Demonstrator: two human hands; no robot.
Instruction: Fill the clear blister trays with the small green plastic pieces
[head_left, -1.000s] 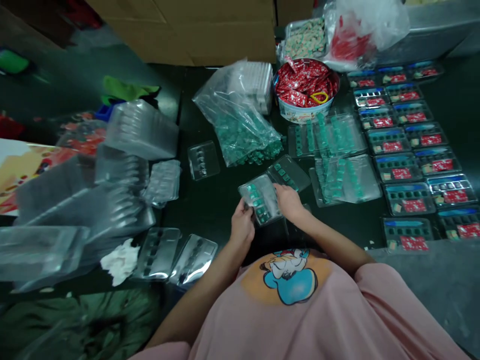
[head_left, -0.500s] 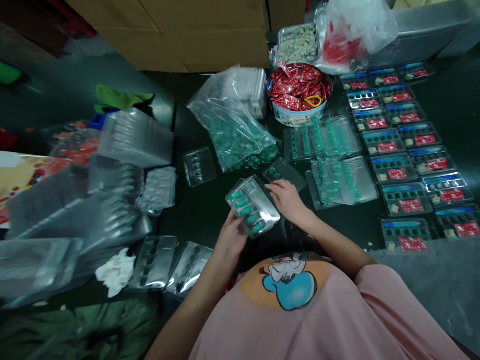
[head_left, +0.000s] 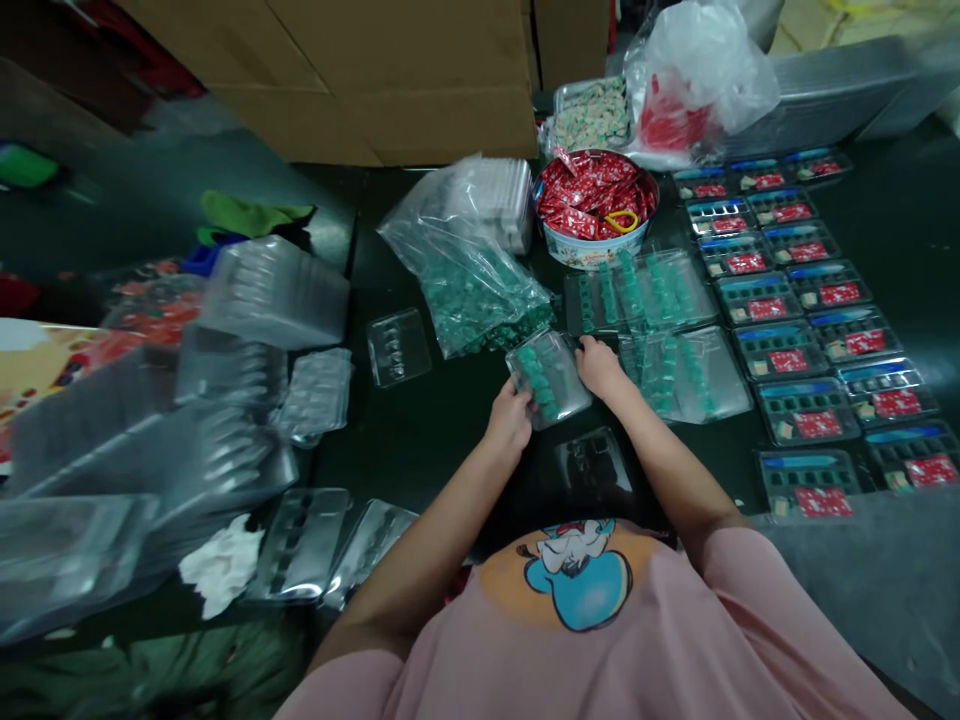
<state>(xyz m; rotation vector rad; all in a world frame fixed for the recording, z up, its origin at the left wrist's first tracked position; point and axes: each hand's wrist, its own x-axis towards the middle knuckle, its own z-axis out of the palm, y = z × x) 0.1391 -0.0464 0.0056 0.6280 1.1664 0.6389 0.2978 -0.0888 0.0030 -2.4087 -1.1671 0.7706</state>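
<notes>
A clear plastic tray (head_left: 564,385) with a row of green pieces in its slots lies between my hands, low over the table. My left hand (head_left: 511,418) is closed on its left edge, thumb and fingers pinching it. My right hand (head_left: 600,368) is at its upper right corner, with curled fingers that seem to grip the edge. Right beside that hand are stacked trays filled with green pieces (head_left: 679,375). Just behind the tray, loose green pieces spill from a clear bag (head_left: 476,290). Nearer my body lies another clear tray (head_left: 596,465).
Stacks of clear trays (head_left: 277,295) fill the left side, with a crumpled white tissue (head_left: 221,565) in front. A round tin (head_left: 596,250) of red packets stands at the back. Packed trays (head_left: 806,410) with blue pens line the right. A cardboard box (head_left: 420,80) stands behind.
The tray of green pieces has moved right and away from my body and is flatter, covering where a small tray lay. My right hand has moved right and forward, onto its edge.
</notes>
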